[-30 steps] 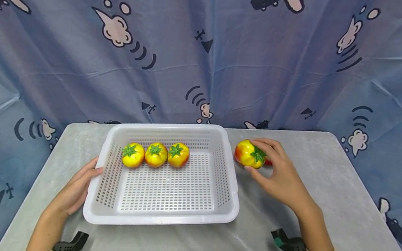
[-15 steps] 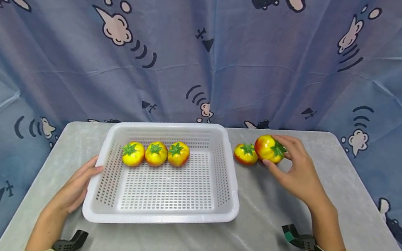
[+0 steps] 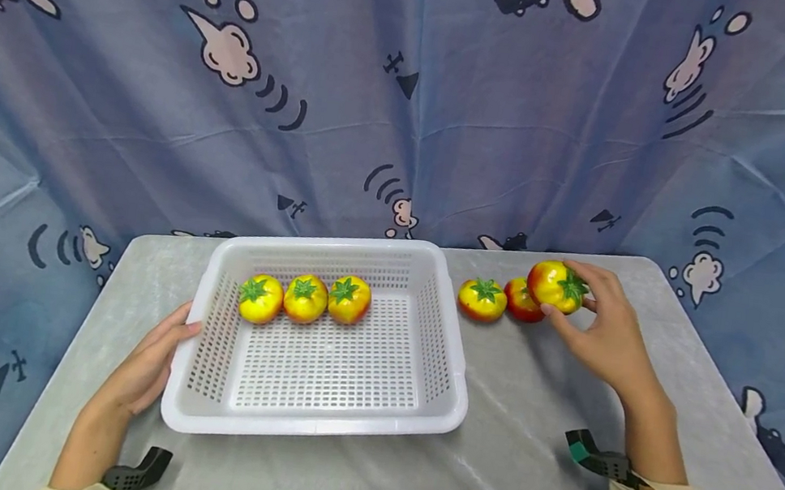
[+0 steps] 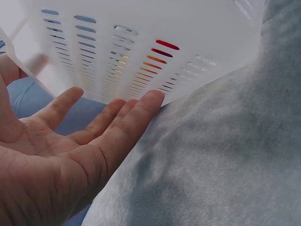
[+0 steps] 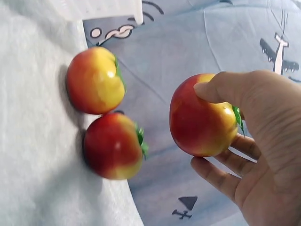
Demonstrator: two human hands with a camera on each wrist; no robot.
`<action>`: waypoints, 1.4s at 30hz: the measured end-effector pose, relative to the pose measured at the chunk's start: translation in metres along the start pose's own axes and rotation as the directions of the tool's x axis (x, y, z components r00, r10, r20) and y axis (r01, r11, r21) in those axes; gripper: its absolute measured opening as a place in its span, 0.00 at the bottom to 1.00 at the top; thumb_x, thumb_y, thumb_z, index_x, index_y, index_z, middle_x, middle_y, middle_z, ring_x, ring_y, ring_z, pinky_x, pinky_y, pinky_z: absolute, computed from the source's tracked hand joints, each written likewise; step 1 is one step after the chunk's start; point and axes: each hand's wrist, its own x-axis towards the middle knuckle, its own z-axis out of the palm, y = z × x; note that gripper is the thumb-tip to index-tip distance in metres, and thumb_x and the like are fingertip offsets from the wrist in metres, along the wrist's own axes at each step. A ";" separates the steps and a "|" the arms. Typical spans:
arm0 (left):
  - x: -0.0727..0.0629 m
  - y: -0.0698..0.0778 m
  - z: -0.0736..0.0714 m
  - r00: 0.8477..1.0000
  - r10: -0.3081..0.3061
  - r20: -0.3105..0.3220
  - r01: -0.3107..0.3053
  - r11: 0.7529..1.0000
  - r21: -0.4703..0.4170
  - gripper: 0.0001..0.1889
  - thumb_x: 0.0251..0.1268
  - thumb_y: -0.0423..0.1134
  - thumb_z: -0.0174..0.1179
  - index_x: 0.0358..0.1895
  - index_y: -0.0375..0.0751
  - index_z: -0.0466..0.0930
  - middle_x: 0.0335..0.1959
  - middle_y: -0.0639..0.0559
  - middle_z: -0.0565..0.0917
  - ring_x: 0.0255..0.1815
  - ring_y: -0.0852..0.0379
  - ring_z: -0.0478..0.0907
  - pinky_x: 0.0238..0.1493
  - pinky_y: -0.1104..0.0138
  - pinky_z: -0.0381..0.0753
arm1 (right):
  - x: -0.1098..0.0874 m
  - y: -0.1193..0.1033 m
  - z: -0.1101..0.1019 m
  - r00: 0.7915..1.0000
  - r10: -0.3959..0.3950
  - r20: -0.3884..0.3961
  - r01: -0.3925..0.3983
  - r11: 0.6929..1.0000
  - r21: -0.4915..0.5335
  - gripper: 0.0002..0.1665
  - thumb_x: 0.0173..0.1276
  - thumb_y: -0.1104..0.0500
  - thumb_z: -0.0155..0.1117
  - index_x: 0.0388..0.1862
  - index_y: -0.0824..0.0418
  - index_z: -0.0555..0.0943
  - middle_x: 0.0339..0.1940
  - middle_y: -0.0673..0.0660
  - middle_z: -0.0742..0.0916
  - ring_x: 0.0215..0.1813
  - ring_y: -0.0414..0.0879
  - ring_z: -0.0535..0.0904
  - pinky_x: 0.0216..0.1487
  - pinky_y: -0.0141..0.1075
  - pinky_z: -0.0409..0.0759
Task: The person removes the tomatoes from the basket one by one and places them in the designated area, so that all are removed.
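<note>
My right hand (image 3: 606, 330) holds a red-and-yellow tomato (image 3: 553, 286) with a green leafy top between thumb and fingers, raised above the table. In the right wrist view, the thumb presses one side of this tomato (image 5: 200, 120) and the fingers lie below it. Two similar tomatoes, one yellower (image 3: 482, 301) and one redder (image 3: 521, 300), sit side by side on the table just right of a white plastic basket (image 3: 318, 430). Inside, three tomatoes (image 3: 306, 300) line up along the back. My left hand (image 3: 145, 368) grips the basket's left side, thumb over the rim, fingers against the outer wall (image 4: 155, 21).
A grey cloth-covered table (image 3: 481, 485) carries everything. Behind it hangs a blue patterned curtain (image 3: 352, 93), close to the table's back edge. Black bands (image 3: 604, 461) are worn on both wrists.
My right hand has moved right, carrying one tomato away from the basket and up past the other two, which now show on the table. The left hand and basket stay put.
</note>
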 end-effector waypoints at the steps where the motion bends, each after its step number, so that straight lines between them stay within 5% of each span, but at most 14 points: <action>1: 0.000 0.000 0.000 1.000 0.000 -0.002 0.000 1.000 0.002 0.37 0.88 0.49 0.39 0.88 0.47 0.33 0.85 0.31 0.48 0.61 0.74 0.77 0.57 0.68 0.83 | 0.000 0.003 -0.001 1.000 0.009 -0.001 -0.009 1.000 -0.002 0.44 0.67 0.65 0.76 0.79 0.63 0.68 0.73 0.72 0.73 0.70 0.71 0.72 0.58 0.75 0.76; 42: -0.001 0.001 0.002 1.000 0.015 0.023 -0.015 1.000 -0.005 0.37 0.88 0.50 0.40 0.88 0.47 0.34 0.85 0.30 0.48 0.63 0.71 0.77 0.59 0.67 0.82 | -0.003 0.068 0.010 0.973 0.231 0.000 -0.229 0.963 -0.140 0.42 0.73 0.58 0.70 0.78 0.73 0.65 0.72 0.80 0.71 0.68 0.76 0.69 0.63 0.71 0.74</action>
